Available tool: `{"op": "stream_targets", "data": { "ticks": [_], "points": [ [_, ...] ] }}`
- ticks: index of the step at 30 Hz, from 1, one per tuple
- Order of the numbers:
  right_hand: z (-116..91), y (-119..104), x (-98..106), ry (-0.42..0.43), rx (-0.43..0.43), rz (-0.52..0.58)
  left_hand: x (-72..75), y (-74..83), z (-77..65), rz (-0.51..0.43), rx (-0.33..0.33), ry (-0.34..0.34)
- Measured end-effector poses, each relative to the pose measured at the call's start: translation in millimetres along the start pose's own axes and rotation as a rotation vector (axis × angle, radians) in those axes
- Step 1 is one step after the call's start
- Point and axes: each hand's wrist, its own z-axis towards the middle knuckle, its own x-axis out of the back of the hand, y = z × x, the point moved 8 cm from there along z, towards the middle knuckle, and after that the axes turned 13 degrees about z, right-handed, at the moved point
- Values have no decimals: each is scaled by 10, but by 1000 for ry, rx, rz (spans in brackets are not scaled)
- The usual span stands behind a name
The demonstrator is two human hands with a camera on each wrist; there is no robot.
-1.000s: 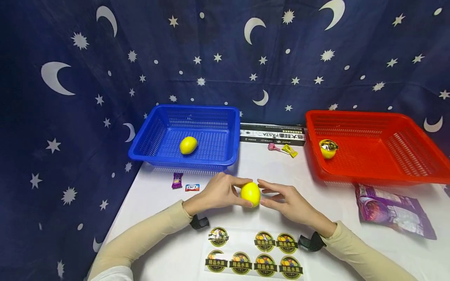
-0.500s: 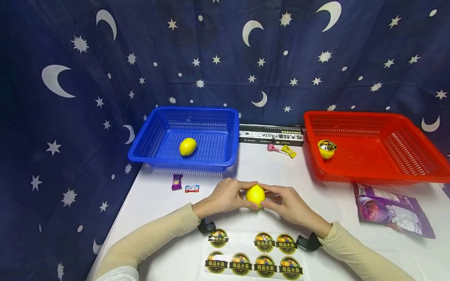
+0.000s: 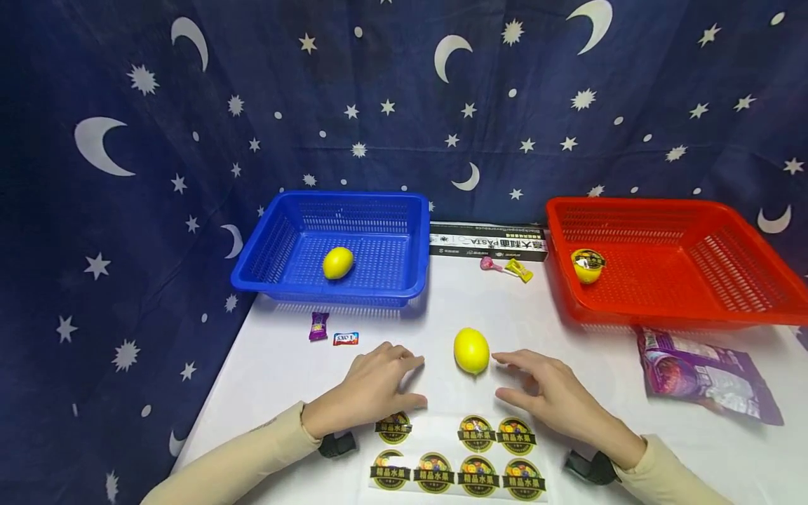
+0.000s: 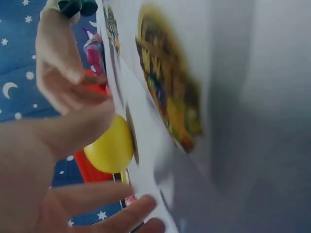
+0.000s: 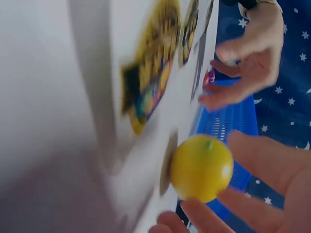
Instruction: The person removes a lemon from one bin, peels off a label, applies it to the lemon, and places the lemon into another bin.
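Observation:
A yellow lemon (image 3: 471, 351) rests on the white table between the two hands. My left hand (image 3: 372, 386) is left of it, thumb and fingers apart and holding nothing. On the lemon's right, my right hand (image 3: 555, 393) is spread with its fingertips close to the fruit, not gripping it. In the left wrist view the lemon (image 4: 111, 145) appears beyond the left thumb; in the right wrist view the lemon (image 5: 201, 167) shows its greenish tip. A sheet of round fruit stickers (image 3: 432, 473) lies in front of the hands, one sticker partly behind the left hand.
A blue basket (image 3: 328, 286) holds another lemon (image 3: 337, 263). The red basket (image 3: 682, 315) contains a lemon with a sticker (image 3: 588, 266). Small candies (image 3: 318, 326), a lollipop (image 3: 491, 264), a pasta box (image 3: 486, 242) and a purple bag (image 3: 707, 379) lie around.
Both hands have let go of the lemon and drawn apart, the left to the left and the right to the right. The lemon now stands alone on the table, slightly further right.

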Motion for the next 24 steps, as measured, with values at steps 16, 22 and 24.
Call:
{"op": "stream_targets", "data": {
  "ticks": [16, 22, 24],
  "points": [
    [-366, -166, -341, -125, 143, -216, -90, 29, -356, -58, -113, -1],
    [-365, -176, -338, -139, 119, -218, -77, -21, -380, -32, -47, -11],
    [-366, -187, -332, -129, 131, -226, -70, -46, -385, -26, -23, -15]
  ]
}}
